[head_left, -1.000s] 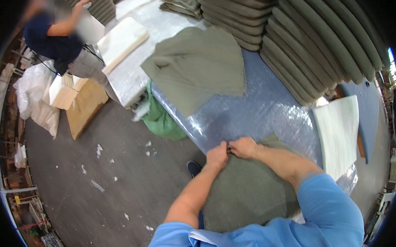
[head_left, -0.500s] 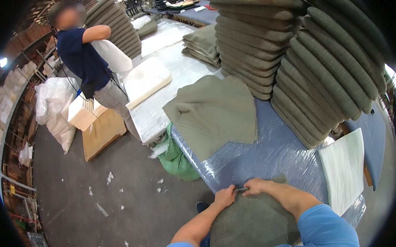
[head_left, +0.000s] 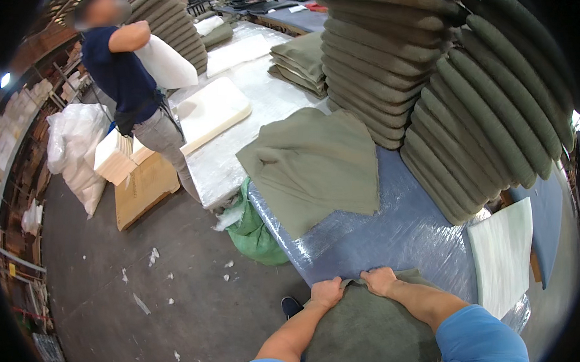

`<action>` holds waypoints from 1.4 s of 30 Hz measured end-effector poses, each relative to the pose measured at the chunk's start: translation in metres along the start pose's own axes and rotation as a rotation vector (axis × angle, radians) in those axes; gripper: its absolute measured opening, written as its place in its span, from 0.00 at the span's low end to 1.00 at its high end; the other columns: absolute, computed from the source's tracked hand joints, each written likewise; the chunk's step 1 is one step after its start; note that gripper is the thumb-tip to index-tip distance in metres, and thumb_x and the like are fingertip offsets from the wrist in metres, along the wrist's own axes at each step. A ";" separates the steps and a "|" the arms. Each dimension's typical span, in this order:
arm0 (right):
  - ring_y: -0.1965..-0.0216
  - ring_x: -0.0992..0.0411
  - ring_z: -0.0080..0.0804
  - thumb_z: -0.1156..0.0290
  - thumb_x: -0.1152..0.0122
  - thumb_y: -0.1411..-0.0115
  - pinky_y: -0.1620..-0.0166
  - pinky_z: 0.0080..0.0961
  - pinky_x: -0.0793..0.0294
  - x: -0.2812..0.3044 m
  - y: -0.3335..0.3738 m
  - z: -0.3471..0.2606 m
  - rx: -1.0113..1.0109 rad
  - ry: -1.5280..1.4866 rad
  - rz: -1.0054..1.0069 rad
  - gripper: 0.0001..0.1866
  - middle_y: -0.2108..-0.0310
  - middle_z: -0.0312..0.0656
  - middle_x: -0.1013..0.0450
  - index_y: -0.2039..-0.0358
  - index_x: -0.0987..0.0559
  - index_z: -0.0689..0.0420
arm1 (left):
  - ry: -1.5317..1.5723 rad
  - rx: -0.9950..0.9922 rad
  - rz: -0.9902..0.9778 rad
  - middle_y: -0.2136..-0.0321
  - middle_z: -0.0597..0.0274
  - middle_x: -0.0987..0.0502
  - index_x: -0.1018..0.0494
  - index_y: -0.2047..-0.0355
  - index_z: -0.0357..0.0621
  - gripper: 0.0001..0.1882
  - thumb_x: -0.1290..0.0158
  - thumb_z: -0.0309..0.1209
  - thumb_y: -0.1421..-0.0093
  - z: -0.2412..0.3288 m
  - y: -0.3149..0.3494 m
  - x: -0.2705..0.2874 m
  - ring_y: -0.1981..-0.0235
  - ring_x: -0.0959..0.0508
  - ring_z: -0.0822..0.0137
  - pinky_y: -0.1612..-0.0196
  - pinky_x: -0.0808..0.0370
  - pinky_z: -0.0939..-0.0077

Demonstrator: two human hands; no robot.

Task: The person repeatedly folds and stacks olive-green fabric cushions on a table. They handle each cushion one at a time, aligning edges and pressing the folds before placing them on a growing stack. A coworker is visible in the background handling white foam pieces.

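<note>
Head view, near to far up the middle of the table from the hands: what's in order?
left hand and right hand gripping the olive fabric cover → bare plastic-wrapped blue tabletop → loose olive fabric piece → folded olive stack

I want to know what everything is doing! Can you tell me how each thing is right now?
Left hand: gripping the cover edge.
Right hand: gripping it too.
Green cushion cover: lying flat, edge pinched.
Loose green fabric: spread out, rumpled.
Cushions: stacked high.
White foam sheet: lying flat.
</note>
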State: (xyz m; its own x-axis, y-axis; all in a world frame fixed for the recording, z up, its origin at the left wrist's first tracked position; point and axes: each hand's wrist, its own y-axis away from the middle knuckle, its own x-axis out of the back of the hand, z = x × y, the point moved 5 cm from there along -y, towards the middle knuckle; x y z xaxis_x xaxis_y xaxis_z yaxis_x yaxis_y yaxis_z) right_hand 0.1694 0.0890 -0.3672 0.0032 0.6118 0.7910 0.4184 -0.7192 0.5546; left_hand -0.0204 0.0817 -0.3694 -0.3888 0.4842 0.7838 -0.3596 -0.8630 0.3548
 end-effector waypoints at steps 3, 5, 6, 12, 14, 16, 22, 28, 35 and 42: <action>0.45 0.24 0.52 0.52 0.42 0.32 0.40 0.57 0.29 0.017 0.002 0.008 0.002 0.068 -0.018 0.23 0.51 0.50 0.21 0.41 0.24 0.48 | 0.118 0.067 -0.020 0.61 0.46 0.15 0.23 0.53 0.49 0.21 0.41 0.52 0.36 0.004 0.008 0.018 0.55 0.15 0.43 0.55 0.20 0.47; 0.38 0.28 0.53 0.46 0.38 0.34 0.35 0.57 0.34 0.052 0.021 0.005 -0.029 0.039 -0.022 0.32 0.42 0.52 0.25 0.34 0.27 0.47 | 0.152 0.094 0.137 0.50 0.42 0.19 0.24 0.46 0.47 0.29 0.41 0.56 0.36 -0.002 0.039 0.043 0.47 0.19 0.44 0.48 0.22 0.50; 0.34 0.33 0.54 0.41 0.36 0.37 0.32 0.55 0.35 0.069 0.034 0.015 -0.089 -0.019 -0.082 0.40 0.36 0.53 0.30 0.30 0.32 0.47 | 0.171 0.096 0.215 0.45 0.40 0.21 0.25 0.43 0.46 0.33 0.41 0.58 0.37 -0.008 0.059 0.053 0.42 0.21 0.44 0.45 0.23 0.51; 0.24 0.44 0.53 0.28 0.33 0.45 0.27 0.48 0.39 0.103 0.174 0.101 -0.494 -0.490 -0.657 0.66 0.22 0.56 0.50 0.21 0.54 0.54 | 1.362 0.656 -0.460 0.32 0.37 0.37 0.58 0.26 0.29 0.59 0.32 0.51 0.38 0.010 0.189 0.066 0.32 0.31 0.52 0.33 0.28 0.59; 0.24 0.45 0.51 0.26 0.33 0.46 0.27 0.46 0.39 0.104 0.200 0.092 -0.670 -0.762 -0.803 0.71 0.22 0.56 0.52 0.20 0.61 0.57 | 1.469 0.837 -0.554 0.31 0.37 0.37 0.61 0.26 0.28 0.61 0.32 0.50 0.39 0.006 0.204 0.051 0.32 0.30 0.52 0.35 0.25 0.59; 0.24 0.45 0.49 0.26 0.32 0.46 0.27 0.44 0.39 0.103 0.200 0.088 -0.649 -0.798 -0.741 0.74 0.22 0.55 0.53 0.20 0.65 0.58 | 1.407 0.868 -0.579 0.31 0.37 0.39 0.63 0.26 0.27 0.63 0.32 0.50 0.39 0.001 0.186 0.035 0.34 0.28 0.52 0.38 0.22 0.58; 0.27 0.38 0.47 0.30 0.31 0.44 0.30 0.42 0.35 0.066 0.174 0.111 -0.759 -0.834 -0.602 0.65 0.26 0.55 0.42 0.21 0.50 0.60 | 1.324 0.983 -0.567 0.39 0.38 0.26 0.41 0.31 0.25 0.53 0.32 0.55 0.40 -0.021 0.134 0.003 0.42 0.20 0.51 0.42 0.19 0.57; 0.38 0.26 0.46 0.34 0.33 0.38 0.36 0.40 0.29 0.047 0.140 0.125 -0.768 -0.946 -0.623 0.46 0.38 0.54 0.26 0.35 0.24 0.62 | 1.003 1.013 -0.588 0.44 0.47 0.20 0.27 0.39 0.30 0.45 0.35 0.61 0.39 -0.040 0.102 -0.004 0.50 0.16 0.55 0.50 0.17 0.59; 0.37 0.27 0.50 0.30 0.34 0.41 0.35 0.41 0.30 0.033 0.117 0.143 -0.761 -0.752 -0.583 0.49 0.37 0.57 0.27 0.37 0.22 0.64 | 1.122 1.074 -0.535 0.49 0.48 0.18 0.27 0.39 0.31 0.42 0.34 0.57 0.38 -0.040 0.093 -0.006 0.53 0.15 0.56 0.51 0.18 0.59; 0.36 0.29 0.56 0.33 0.33 0.40 0.34 0.45 0.30 0.005 0.103 0.164 -0.765 -0.562 -0.412 0.53 0.36 0.62 0.30 0.30 0.33 0.65 | 1.016 1.002 -0.545 0.47 0.48 0.19 0.27 0.38 0.32 0.43 0.35 0.59 0.38 -0.046 0.088 -0.006 0.50 0.17 0.56 0.48 0.19 0.60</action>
State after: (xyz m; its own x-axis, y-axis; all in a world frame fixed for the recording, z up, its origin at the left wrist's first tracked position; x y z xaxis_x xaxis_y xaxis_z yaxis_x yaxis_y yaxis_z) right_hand 0.3610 0.0719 -0.3485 0.4964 0.7822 0.3765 -0.2054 -0.3155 0.9264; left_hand -0.0885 0.0090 -0.3664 -0.9523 0.2957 -0.0750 -0.1057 -0.0893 0.9904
